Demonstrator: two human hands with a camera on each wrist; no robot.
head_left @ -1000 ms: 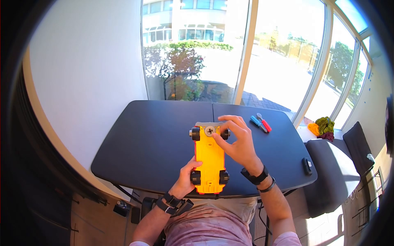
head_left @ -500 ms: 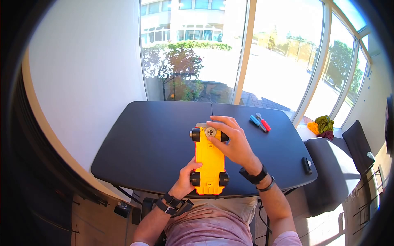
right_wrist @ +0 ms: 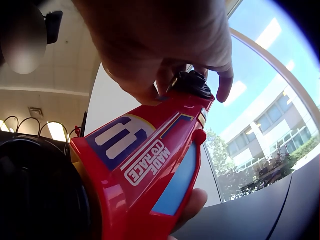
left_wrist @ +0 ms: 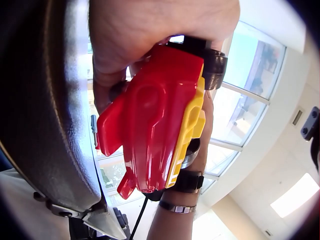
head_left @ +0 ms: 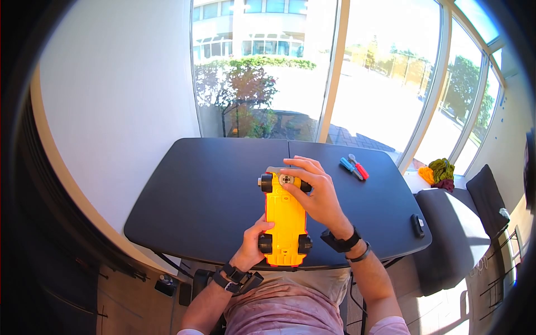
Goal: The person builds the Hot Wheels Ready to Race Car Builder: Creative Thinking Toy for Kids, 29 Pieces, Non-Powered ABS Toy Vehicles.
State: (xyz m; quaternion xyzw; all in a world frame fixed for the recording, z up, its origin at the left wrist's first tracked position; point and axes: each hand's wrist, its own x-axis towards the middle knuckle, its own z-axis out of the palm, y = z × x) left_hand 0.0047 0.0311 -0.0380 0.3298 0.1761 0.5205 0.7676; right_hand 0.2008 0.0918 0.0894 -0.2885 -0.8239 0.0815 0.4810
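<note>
In the head view a toy car (head_left: 286,218) is held up over the near table edge, its yellow underside with black wheels facing me. My left hand (head_left: 251,245) grips its left side near the lower wheel, thumb on the underside. At the far end, my right hand (head_left: 322,195) reaches over the right wheel and pinches a grey round piece (head_left: 286,180) between thumb and index finger. A red body side (right_wrist: 145,160) with "MADE TO RACE" lettering shows in the right wrist view. The left wrist view shows the car's red end (left_wrist: 157,115) below my left palm.
A dark table (head_left: 206,195) spans the front. Blue and red handled tools (head_left: 355,167) lie at its back right, and a small black object (head_left: 417,226) near the right edge. Colored cloths (head_left: 438,173) sit beyond, beside a dark padded seat (head_left: 446,240).
My right thumb and fingers have shifted left onto the grey round piece, and the right wrist has turned slightly. The left hand and the car stay nearly in place.
</note>
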